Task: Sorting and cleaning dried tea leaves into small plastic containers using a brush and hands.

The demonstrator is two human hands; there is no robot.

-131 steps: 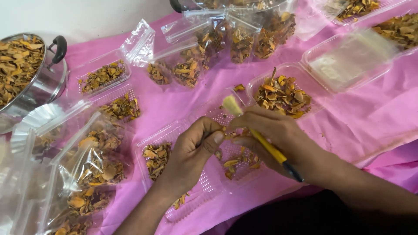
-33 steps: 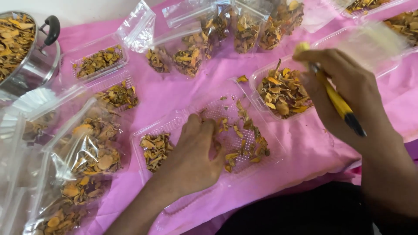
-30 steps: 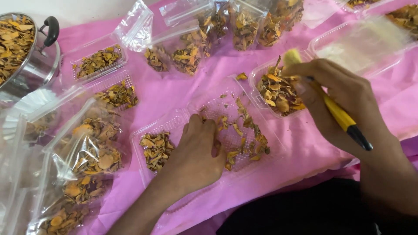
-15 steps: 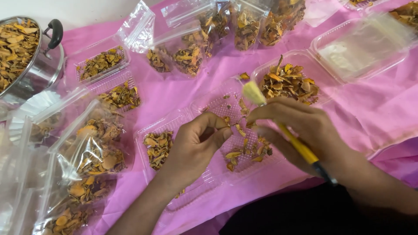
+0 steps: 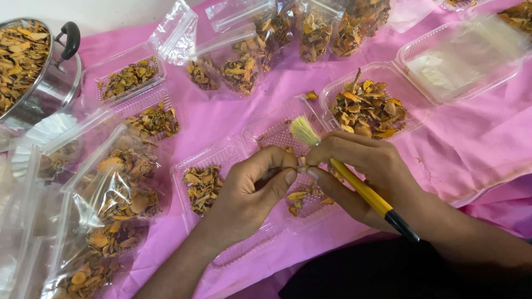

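My left hand and my right hand meet over an open clear hinged plastic container on the pink cloth. The left fingertips pinch a small dried orange-brown flake. A yellow-handled brush with pale bristles pointing up lies in my right hand, whose fingertips also touch the flake. The container holds a heap of dried flakes in its left half and a few loose ones under my hands.
A second open container of flakes lies just behind my right hand, with its lid beyond. Filled clear bags crowd the left side and the far edge. A steel pot of flakes stands far left.
My right hand came back from the far-right container to the middle with the brush. My left hand lifted off the container and now pinches a flake against the right fingertips.
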